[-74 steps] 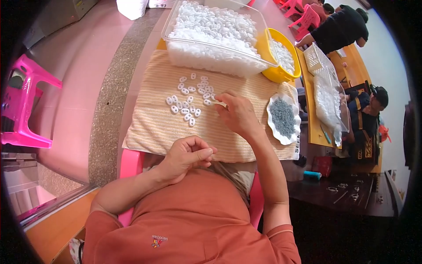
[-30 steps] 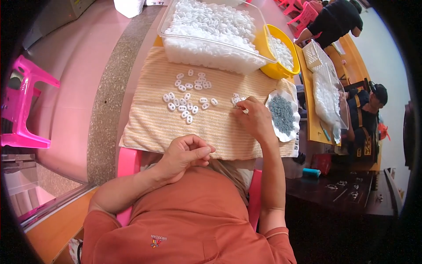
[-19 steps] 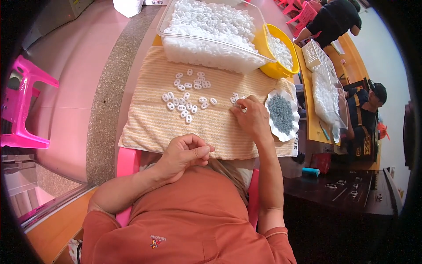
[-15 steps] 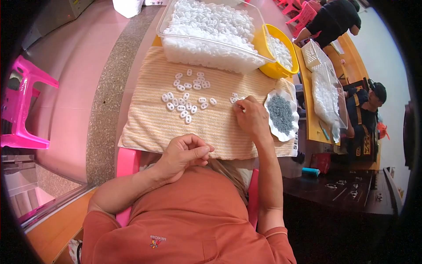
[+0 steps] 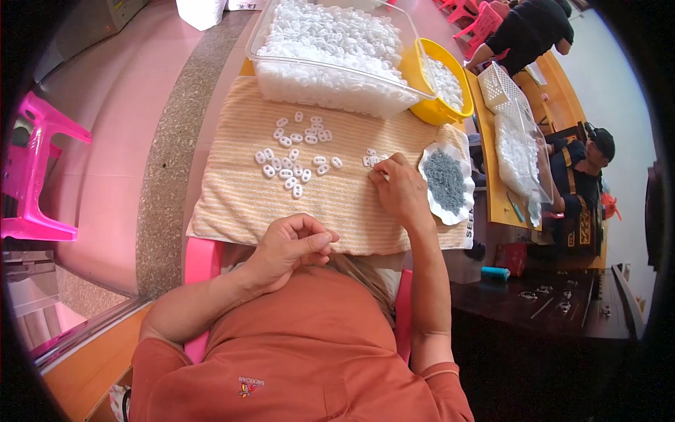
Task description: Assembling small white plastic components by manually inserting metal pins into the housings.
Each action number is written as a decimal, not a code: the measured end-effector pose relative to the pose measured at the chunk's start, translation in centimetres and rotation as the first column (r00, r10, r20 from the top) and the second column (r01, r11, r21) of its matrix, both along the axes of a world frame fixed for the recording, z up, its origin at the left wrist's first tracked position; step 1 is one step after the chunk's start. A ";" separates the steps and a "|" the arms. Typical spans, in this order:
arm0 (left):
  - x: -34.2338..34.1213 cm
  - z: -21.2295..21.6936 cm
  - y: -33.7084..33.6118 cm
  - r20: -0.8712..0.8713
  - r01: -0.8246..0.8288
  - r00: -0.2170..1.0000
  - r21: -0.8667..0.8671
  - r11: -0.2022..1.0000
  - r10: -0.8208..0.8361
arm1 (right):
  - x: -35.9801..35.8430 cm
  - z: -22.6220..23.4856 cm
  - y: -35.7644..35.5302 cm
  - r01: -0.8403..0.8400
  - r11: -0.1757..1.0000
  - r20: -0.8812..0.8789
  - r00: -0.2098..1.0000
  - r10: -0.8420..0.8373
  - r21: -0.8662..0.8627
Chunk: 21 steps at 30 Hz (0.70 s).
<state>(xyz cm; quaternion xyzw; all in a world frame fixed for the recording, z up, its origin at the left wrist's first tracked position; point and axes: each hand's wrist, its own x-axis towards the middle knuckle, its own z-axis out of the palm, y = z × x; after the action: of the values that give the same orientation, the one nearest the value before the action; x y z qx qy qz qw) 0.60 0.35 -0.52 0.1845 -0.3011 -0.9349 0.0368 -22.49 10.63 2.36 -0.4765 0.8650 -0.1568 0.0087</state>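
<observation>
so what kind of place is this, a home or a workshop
Most likely a small hand-assembly workshop. A clear tub and a yellow bowl brim with small white plastic parts, more lie on the striped cloth by the right hand, and other people sit at neighbouring tables.

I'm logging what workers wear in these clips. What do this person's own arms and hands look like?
Both forearms are bare, with no gloves on the left hand or right hand. Short orange sleeves belong to an orange shirt with a small emblem on the chest. No rings or watch are visible.

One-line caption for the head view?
Right hand touches small white rings on a striped cloth; left hand rests closed at its edge.
</observation>
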 end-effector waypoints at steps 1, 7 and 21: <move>0.0 0.0 0.0 -0.001 0.001 1.000 0.000 1.000 -0.001 | -0.1 0.0 0.0 0.001 1.000 -0.001 1.000 -0.001 0.000; 0.0 -0.4 0.0 0.008 -0.001 1.000 -0.013 1.000 0.001 | -0.6 0.2 0.0 0.000 0.999 0.065 0.998 -0.003 0.043; -0.1 -0.3 0.1 -0.007 0.009 1.000 -0.002 1.000 -0.009 | -0.8 0.7 -0.2 0.009 0.994 0.146 0.989 -0.025 0.112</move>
<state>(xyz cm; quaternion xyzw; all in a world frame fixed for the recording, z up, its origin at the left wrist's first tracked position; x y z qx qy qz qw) 0.53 0.45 -0.79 0.1797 -0.3027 -0.9354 0.0339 -23.34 10.46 3.09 -0.4552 0.8734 -0.1434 0.0974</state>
